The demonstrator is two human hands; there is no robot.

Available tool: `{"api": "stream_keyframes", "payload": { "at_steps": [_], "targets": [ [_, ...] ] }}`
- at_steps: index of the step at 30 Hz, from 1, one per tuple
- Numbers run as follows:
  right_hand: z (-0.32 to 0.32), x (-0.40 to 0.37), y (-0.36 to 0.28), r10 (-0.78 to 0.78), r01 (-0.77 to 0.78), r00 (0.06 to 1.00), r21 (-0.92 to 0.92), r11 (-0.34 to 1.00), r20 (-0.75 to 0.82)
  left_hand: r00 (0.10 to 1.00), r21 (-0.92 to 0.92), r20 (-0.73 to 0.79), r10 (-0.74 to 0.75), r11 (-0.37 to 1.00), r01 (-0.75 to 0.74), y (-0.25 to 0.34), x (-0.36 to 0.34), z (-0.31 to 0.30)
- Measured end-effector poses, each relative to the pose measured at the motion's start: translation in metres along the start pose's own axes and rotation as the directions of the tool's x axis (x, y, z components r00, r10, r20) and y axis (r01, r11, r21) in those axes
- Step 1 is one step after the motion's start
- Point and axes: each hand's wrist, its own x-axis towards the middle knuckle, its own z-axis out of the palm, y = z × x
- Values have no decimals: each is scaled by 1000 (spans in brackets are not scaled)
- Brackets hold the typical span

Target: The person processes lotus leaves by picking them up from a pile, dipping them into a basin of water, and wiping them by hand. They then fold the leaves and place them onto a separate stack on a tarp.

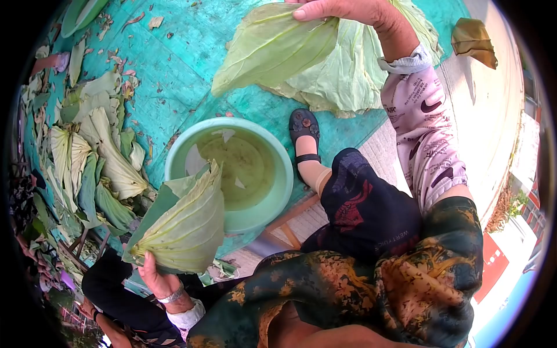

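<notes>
My left hand (158, 281), with a bracelet at the wrist, grips a folded lotus leaf (183, 229) by its pointed corner. The leaf is pale green with ribs fanning out and a darker side showing behind. Its upper edge overlaps the near left rim of a light green basin (287, 174) of cloudy water. At the top, my right hand (333, 8) pinches another folded lotus leaf (275, 49) by its edge, the fingertips partly cut off by the frame. That leaf overlaps a stack of flattened lotus leaves (342, 69) on the teal tarp.
A heap of loose lotus leaves (110, 151) lies on the left. Scraps dot the teal tarp (168, 58). Another green basin (81, 14) stands at upper left, near another person's hand (49, 62). A brown leaf piece (474, 42) lies on the pavement. Another person's dark-clothed leg (110, 284) is at lower left.
</notes>
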Motion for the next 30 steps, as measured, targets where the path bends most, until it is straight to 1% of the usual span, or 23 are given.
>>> {"api": "stream_keyframes", "payload": {
  "at_steps": [1, 2, 3, 4, 5, 7, 8, 11, 14, 17, 20, 23, 26, 29, 30],
  "targets": [
    [-8, 0, 7, 18, -26, 999, -196, 980, -44, 1000, 2, -3, 4, 1000, -4, 0, 0, 0],
    [-22, 4, 21, 26, -59, 996, -384, 922, -90, 1000, 4, -5, 8, 1000, -8, -1, 0, -1],
    [-34, 8, 36, 25, -97, 990, -555, 826, -137, 1000, 6, -7, 13, 1000, -13, -2, 0, -1],
    [-39, 11, 52, 92, -260, 959, -701, 664, -268, 1000, 7, -7, 10, 1000, -10, -1, 0, 0],
    [-44, 13, 70, 125, -415, 906, -787, 456, -405, 1000, 8, -7, 6, 1000, -6, 0, 0, 1],
    [-66, 16, 116, 40, -433, 897, -855, 286, -441, 1000, 9, -2, -3, 1000, 3, 0, -1, 2],
    [-69, 15, 123, -7, -441, 892, -876, 195, -451, 1000, 8, 2, -6, 1000, 6, 0, 0, 0],
    [-76, 8, 132, -123, -347, 908, -885, 312, -400, 1000, 14, 15, -7, 1000, 6, 1, 0, 3],
    [-78, 11, 125, -81, -441, 882, -874, 205, -464, 1000, 17, 13, -3, 1000, 3, 1, 0, 3],
    [-90, 14, 134, -222, -401, 879, -905, 138, -423, 1000, 25, 28, -10, 1000, 9, 0, 1, 0],
    [-93, 14, 142, -288, -364, 889, -931, 23, -355, 999, 22, 43, -17, 1000, 16, 1, 1, 1],
    [-91, 11, 145, -466, -339, 823, -939, 55, -325, 998, 30, 54, -17, 999, 16, 1, 1, -1],
    [-68, 4, 126, -708, -309, 673, -951, -9, -212, 999, 32, 39, -19, 999, 18, 1, 1, -1],
    [-34, -5, 120, -741, -321, 647, -946, -49, -181, 1000, 34, 8, -12, 999, 12, 2, 0, -2],
    [-26, -8, 136, -641, -351, 720, -937, -3, -267, 1000, 31, 0, -5, 1000, 5, 2, 0, -2]
  ]
}}
